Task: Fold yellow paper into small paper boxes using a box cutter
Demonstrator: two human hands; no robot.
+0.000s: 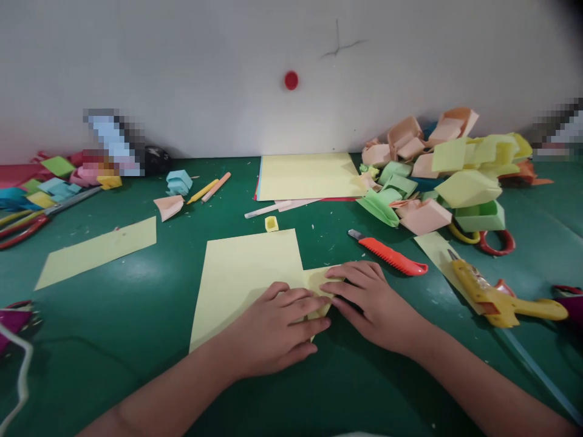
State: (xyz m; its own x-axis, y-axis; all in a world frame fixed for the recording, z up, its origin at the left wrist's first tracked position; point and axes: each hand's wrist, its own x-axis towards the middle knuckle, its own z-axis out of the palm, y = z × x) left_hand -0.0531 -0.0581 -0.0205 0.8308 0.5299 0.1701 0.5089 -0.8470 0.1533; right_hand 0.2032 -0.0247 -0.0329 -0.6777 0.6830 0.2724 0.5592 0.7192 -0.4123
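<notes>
A small pale yellow paper piece (pixel 314 278) lies beneath the fingers of both hands and looks folded, though much of it is covered. My left hand (pixel 285 328) lies flat with its fingers stretched across this piece and over the edge of a larger pale yellow sheet (pixel 237 273). From the right, my right hand (pixel 371 303) rests its outstretched fingertips on the same small piece. The fingertips of the two hands nearly meet. A tiny yellow paper box (pixel 271 224) sits just beyond the large sheet, and an orange-red utility knife (pixel 394 255) lies beyond my right hand.
A yellow glue gun (pixel 501 297) lies at right on a paper strip, near a heap of folded paper boxes (pixel 423 176). Stacked paper sheets (pixel 310 176) stand against the wall. At left are red-handled scissors (pixel 45 215), another strip (pixel 100 252) and colored pencils (pixel 209 189).
</notes>
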